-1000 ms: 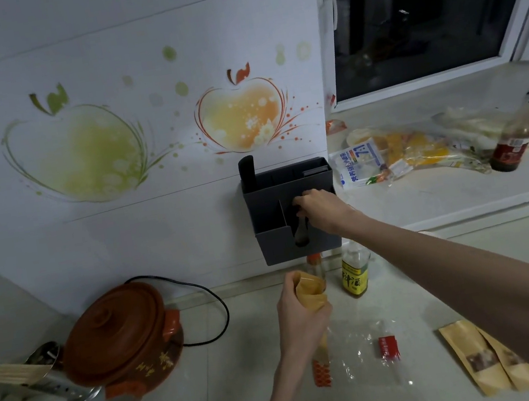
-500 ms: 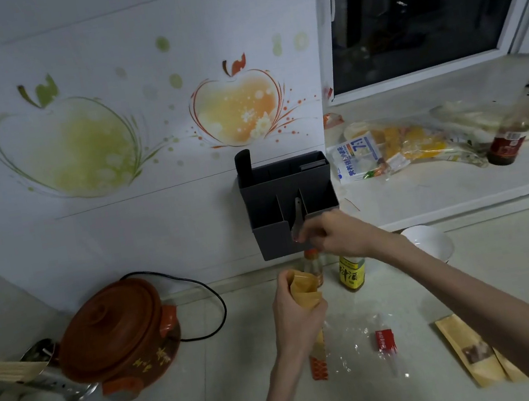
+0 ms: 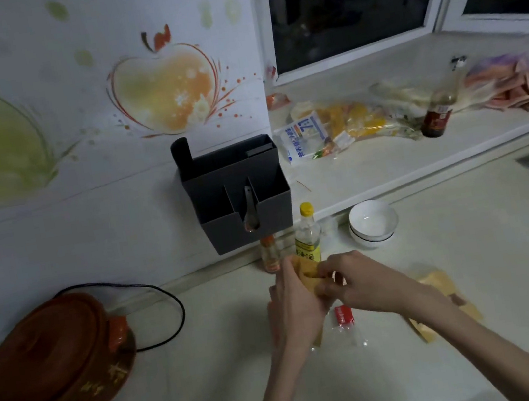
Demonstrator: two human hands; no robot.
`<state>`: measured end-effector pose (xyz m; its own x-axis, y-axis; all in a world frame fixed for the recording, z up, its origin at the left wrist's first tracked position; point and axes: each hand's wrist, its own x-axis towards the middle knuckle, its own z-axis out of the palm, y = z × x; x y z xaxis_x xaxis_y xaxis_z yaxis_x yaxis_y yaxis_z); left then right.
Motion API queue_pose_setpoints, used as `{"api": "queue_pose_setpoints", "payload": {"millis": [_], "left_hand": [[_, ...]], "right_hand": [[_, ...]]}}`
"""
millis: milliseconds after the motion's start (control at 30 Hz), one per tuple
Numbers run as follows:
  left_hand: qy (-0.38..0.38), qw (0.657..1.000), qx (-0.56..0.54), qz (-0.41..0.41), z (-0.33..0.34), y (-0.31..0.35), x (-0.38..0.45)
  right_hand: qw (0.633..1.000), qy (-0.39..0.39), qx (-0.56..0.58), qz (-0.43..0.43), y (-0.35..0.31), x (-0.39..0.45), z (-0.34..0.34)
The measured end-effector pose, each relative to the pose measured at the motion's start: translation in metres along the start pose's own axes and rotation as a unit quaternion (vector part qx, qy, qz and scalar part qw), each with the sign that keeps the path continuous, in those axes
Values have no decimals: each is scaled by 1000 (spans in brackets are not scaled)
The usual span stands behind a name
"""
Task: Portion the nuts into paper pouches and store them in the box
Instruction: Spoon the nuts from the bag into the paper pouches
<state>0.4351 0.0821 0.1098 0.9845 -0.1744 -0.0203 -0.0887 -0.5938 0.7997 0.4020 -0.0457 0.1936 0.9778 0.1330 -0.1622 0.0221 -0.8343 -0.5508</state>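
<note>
Paper pouch (image 3: 307, 271), below the grey wall box (image 3: 239, 201): gripped by left hand (image 3: 295, 303), mouth pinched by right hand (image 3: 359, 284); sealing stage, boxing likely next.

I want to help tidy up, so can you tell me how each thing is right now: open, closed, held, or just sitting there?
paper pouch: upright, held by both hands.
left hand: grips the pouch's side.
right hand: pinches the pouch's top.
spare pouches: lying flat on the counter.
spoon: hanging in the grey holder.
yellow-capped bottle: upright, capped.
clay pot: lid on.
white bowls: stacked.
</note>
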Motion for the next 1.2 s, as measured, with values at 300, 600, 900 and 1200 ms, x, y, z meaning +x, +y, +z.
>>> {"api": "queue_pose_setpoints", "payload": {"millis": [300, 600, 900, 1200], "left_hand": [[-61, 997, -34, 13, 9, 36, -14], [-91, 981, -163, 56, 10, 80, 2], [-84, 956, -258, 113, 47, 146, -5], [-66, 958, -237, 150, 54, 204, -14]], "right_hand": [[991, 70, 80, 76, 24, -19, -2], [978, 168, 109, 64, 50, -33, -52], [967, 247, 56, 25, 94, -75, -116], [943, 321, 73, -45, 115, -104, -150]]}}
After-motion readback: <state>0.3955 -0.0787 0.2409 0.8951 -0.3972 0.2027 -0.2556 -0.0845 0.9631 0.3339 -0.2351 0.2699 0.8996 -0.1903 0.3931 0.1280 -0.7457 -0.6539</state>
